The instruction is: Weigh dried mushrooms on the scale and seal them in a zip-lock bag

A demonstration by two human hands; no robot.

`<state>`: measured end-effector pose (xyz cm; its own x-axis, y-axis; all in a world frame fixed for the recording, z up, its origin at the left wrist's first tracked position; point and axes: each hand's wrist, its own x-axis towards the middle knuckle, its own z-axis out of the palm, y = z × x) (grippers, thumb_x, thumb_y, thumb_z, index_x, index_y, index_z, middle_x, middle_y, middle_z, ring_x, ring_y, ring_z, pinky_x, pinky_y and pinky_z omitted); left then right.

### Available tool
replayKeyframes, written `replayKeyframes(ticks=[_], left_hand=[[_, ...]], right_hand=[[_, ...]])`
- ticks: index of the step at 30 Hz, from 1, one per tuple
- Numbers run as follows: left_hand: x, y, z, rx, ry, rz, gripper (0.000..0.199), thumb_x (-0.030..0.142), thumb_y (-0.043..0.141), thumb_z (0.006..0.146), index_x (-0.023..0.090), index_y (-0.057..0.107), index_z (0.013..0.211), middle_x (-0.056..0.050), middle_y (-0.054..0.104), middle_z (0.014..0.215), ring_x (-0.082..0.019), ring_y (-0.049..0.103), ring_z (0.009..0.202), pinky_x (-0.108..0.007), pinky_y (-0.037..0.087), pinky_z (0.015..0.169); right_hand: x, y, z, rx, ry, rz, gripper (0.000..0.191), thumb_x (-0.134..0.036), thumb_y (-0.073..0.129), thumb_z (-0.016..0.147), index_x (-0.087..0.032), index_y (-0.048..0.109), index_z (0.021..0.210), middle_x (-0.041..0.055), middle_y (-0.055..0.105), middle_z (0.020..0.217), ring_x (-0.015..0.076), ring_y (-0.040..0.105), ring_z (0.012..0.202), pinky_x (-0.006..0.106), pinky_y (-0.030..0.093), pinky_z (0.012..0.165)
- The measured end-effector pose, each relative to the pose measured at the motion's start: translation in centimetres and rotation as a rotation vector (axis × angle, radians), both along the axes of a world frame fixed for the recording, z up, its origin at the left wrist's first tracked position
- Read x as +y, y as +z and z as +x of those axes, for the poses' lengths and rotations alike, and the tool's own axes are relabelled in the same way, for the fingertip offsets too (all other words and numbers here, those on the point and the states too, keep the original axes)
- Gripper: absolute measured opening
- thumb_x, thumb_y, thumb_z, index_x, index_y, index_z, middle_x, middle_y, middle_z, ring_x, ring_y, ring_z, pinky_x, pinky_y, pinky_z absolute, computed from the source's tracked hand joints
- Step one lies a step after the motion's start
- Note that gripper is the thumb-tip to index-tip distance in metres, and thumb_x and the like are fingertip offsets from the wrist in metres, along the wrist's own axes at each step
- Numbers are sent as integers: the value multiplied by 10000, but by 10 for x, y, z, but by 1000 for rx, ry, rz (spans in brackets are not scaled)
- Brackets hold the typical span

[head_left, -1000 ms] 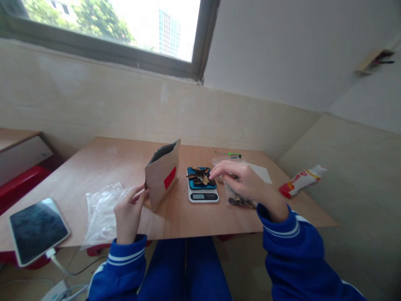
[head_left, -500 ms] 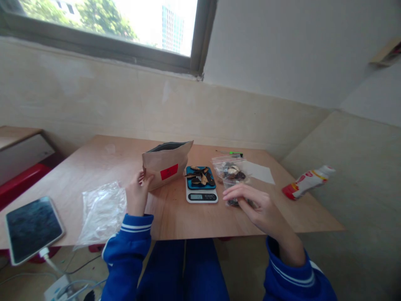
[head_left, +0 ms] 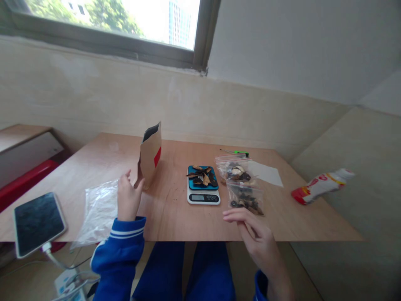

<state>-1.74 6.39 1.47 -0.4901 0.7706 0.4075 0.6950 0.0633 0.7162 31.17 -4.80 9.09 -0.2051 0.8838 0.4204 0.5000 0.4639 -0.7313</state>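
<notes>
A brown paper bag (head_left: 147, 161) with a red label stands upright on the left half of the table, its dark mouth open at the top. My left hand (head_left: 129, 196) is at its near lower edge, thumb and fingers apart. Dark dried pieces (head_left: 202, 176) lie on the blue plate of a white digital scale (head_left: 203, 198). To the right, two clear zip bags (head_left: 236, 169) (head_left: 246, 196) hold dried pieces. My right hand (head_left: 250, 230) hovers in front of the nearer bag, fingers loosely bent and nothing seen in it.
A clear plastic sheet or bag (head_left: 100, 211) and a tablet (head_left: 39, 223) with a cable lie on the left. Right of the zip bags are white paper (head_left: 266, 172) and a red-and-white bottle (head_left: 319, 187). A green-handled tool (head_left: 239, 153) lies behind them.
The paper bag has moved left and turned so its side faces me. My left hand has shifted left and opened at its edge. My right hand has drawn back, uncovering the nearer zip bag.
</notes>
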Motion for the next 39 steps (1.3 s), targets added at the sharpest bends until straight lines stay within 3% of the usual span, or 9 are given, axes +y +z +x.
replayKeyframes(ticks=[6, 11, 17, 20, 21, 24, 28, 32, 39], left_hand=[[-49, -37, -23, 201, 115, -278, 493, 418, 513, 788, 72, 553, 1137, -161, 586, 936, -349, 565, 958, -539, 436, 889], [-55, -47, -32, 71, 89, -309, 357, 404, 502, 756, 130, 646, 934, -108, 552, 884, -266, 593, 783, -439, 480, 827], [-64, -4, -25, -92, 106, -275, 201, 337, 542, 766, 177, 664, 780, -51, 636, 721, -240, 619, 703, -382, 472, 720], [-79, 32, -1, -39, 271, 86, 230, 398, 606, 793, 188, 684, 849, -38, 642, 751, -187, 569, 616, -351, 454, 645], [-83, 43, 10, -34, 251, 208, 224, 387, 613, 809, 200, 684, 911, -42, 649, 807, -169, 560, 632, -326, 444, 623], [-93, 65, 51, 16, 3, 445, 136, 270, 653, 812, 229, 688, 937, 2, 611, 753, -116, 515, 605, -271, 417, 583], [-97, 65, 101, -11, -508, 373, 225, 165, 608, 846, 238, 658, 1053, 9, 606, 843, -75, 531, 610, -209, 472, 592], [-95, 57, 124, -146, -683, 236, 269, 163, 533, 891, 247, 628, 1128, -21, 603, 944, -105, 606, 777, -218, 520, 689], [-88, 53, 117, -163, -918, 186, 474, 183, 467, 920, 310, 446, 1376, -74, 530, 1161, -171, 584, 1039, -324, 522, 886]], right_hand=[[-12, -23, 9, 53, -94, -91, 248, -169, 441, 928, -259, 668, 886, -1, 700, 959, 128, 649, 953, 195, 490, 846], [-11, -23, 11, 71, -121, -98, 247, -187, 437, 931, -261, 671, 898, -1, 698, 950, 126, 644, 933, 192, 488, 825], [-11, -18, -6, 114, -61, -171, 256, -185, 425, 933, -251, 669, 895, 9, 691, 961, 140, 631, 952, 217, 475, 845], [-12, -15, -25, 151, -14, -230, 257, -220, 411, 947, -246, 665, 915, 17, 680, 941, 143, 626, 922, 228, 475, 830], [-12, -14, -33, 167, -9, -250, 249, -241, 411, 952, -249, 659, 949, 16, 675, 940, 140, 625, 901, 228, 476, 817], [-12, -11, -62, 231, -18, -289, 247, -302, 410, 963, -266, 603, 1113, 16, 662, 1041, 125, 624, 885, 231, 475, 828], [-4, -13, -95, 312, -19, -280, 305, -343, 414, 962, -247, 518, 1233, 47, 639, 1150, 139, 630, 954, 240, 487, 833], [9, -19, -98, 398, -80, -316, 297, -372, 383, 968, -207, 574, 1125, 64, 677, 1048, 167, 649, 935, 254, 508, 793], [24, -18, -87, 476, -117, -340, 358, -426, 383, 957, -188, 633, 1051, 81, 694, 1051, 208, 643, 1022, 281, 510, 848]])
